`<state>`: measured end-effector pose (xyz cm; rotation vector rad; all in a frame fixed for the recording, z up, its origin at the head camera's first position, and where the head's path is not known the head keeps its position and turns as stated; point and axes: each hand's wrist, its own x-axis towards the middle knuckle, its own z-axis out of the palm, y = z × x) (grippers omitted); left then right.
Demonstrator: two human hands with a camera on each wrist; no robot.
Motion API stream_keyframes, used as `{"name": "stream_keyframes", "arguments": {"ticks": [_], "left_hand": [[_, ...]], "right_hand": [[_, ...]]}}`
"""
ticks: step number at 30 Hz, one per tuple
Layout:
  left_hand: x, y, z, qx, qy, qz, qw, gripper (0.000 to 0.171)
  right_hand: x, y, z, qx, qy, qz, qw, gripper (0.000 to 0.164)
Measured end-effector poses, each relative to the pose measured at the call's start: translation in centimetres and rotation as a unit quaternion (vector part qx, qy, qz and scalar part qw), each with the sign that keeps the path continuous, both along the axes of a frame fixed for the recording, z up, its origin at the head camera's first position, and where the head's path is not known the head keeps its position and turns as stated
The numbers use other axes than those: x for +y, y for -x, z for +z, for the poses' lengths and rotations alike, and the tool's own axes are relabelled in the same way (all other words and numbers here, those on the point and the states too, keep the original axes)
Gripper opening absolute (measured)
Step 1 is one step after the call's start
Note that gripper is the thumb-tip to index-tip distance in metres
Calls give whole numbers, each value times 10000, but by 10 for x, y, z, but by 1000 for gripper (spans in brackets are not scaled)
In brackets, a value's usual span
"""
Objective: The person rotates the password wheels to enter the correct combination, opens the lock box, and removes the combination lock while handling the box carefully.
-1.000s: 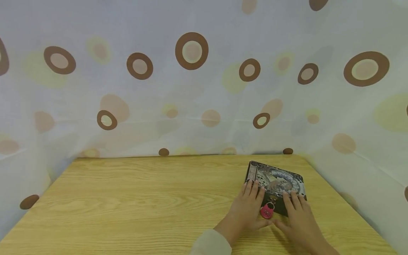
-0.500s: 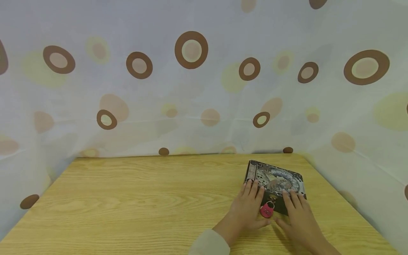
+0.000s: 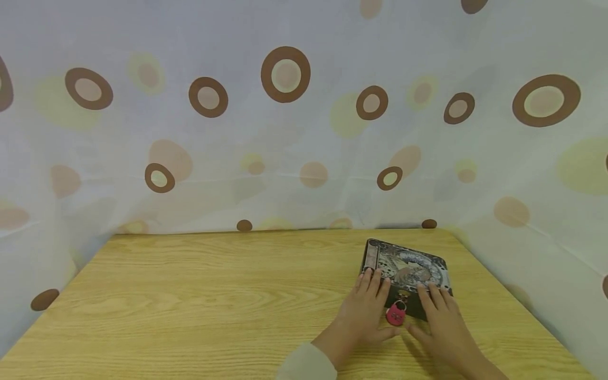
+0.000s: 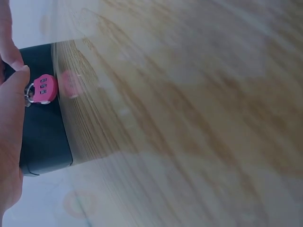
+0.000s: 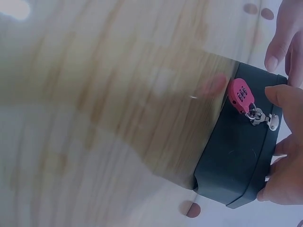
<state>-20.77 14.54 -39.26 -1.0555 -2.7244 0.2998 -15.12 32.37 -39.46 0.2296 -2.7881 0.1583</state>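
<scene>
A dark tin box [image 3: 412,269] with an ornate printed lid sits at the right of the table, turned slightly. From the clasp [image 5: 265,118] on its front hangs a pink combination padlock [image 3: 396,314], its shackle passed through the metal loop. My left hand [image 3: 363,311] rests its fairly straight fingers on the lid's front left corner. Toward the front right edge, my right hand [image 3: 442,327] touches the lid with its fingers spread. Both thumbs point inward below the padlock in the head view. In the right wrist view the dark front wall [image 5: 236,146] shows plainly.
The wood-grain table [image 3: 199,306] has a glossy surface that reflects the padlock. A pale curtain [image 3: 285,137] with brown ring patterns hangs behind and along both sides. The table's right edge runs close to the box.
Over the last half second the box, with its padlock, has shifted slightly to the left. Both hands have stayed on it, the left one moving a little left too.
</scene>
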Motion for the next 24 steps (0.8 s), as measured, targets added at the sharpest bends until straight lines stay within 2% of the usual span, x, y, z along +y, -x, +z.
{"name": "stream_keyframes", "arguments": {"ticks": [6, 15, 24], "left_hand": [[-7, 0, 0, 85, -93, -79, 9999, 89], [-18, 2, -1, -20, -145, -99, 9998, 88], [-28, 4, -3, 122, -201, -196, 9995, 87]], "right_hand": [[-6, 1, 1, -56, -63, 5, 10000, 80], [-13, 3, 1, 18, -174, 101, 9998, 80], [-20, 4, 0, 76, -91, 179, 9998, 80]]}}
